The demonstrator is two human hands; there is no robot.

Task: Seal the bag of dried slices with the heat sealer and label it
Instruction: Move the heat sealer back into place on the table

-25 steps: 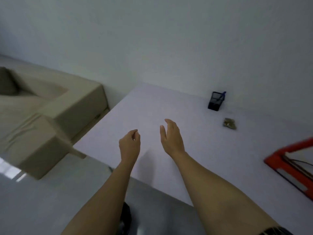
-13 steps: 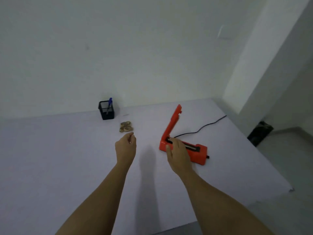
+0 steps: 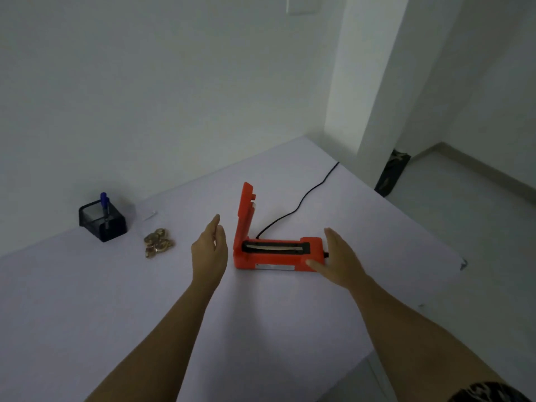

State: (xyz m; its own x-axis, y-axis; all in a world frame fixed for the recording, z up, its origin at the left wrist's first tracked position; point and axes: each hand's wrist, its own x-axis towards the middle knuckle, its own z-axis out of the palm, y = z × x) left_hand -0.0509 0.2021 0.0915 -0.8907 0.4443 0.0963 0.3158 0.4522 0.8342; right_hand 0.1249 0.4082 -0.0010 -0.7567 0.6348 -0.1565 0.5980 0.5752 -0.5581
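On the white worktop, near its middle, sits the orange-red heat sealer, its long side facing the person; its pressing arm is hinged at the left end and stands raised, nearly upright, leaving the dark sealing strip on the base uncovered; a black cord runs from behind the base toward the far right edge of the worktop.

The two hands flank the sealer, one at each end. The left hand is held edge-on just beside the hinge end, fingers straight and together, gripping nothing - whether it touches the casing cannot be told. The right hand is at the other end, fingers straight and spread loosely past the end of the base, thumb lying against the lower front corner; it too holds nothing.

The bag of dried slices lies flat on the worktop to the left of the left hand, apart from the sealer and from both hands; its brownish contents show through - whether its mouth is sealed is too small to tell. Further left and back, close to the wall, stands a black mesh pen holder with a blue-capped pen upright in it. Off the worktop, on the floor at the far right, a dark bag leans against a wall corner.
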